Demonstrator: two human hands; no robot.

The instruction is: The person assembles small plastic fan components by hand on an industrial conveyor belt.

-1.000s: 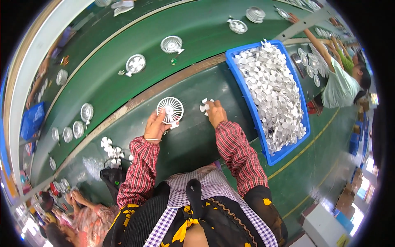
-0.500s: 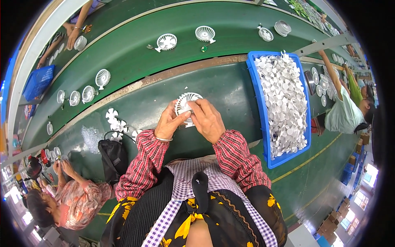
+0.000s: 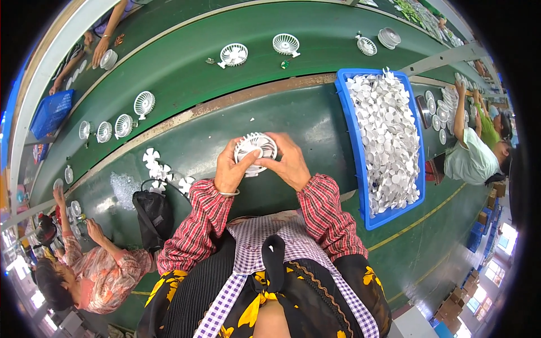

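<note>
Over the green worktable, both my hands grip a small white fan [image 3: 270,148] with a ribbed round cage and blades inside it. My left hand [image 3: 229,169] is closed round its left side, thumb lying across the front. At the right rim, my right hand [image 3: 292,162] is closed too, with its thumb reaching over the lower edge and its fingers behind. Part of the cage is hidden by the thumbs. To the left lie several loose white fan blades [image 3: 152,163]. A blue tray [image 3: 350,141] heaped with white fan blades [image 3: 386,141] stands at my right.
Beyond the table runs a green conveyor belt [image 3: 186,67] carrying several white fan housings [image 3: 233,54]. A black bag [image 3: 156,217] and clear plastic bits [image 3: 124,188] lie at the left. Co-workers sit at the left [image 3: 101,276] and right [image 3: 473,155].
My right fingers have moved from the fan's face to its right rim, uncovering the blades. Fans on the belt have shifted slightly right. The left co-worker's hands have parted.
</note>
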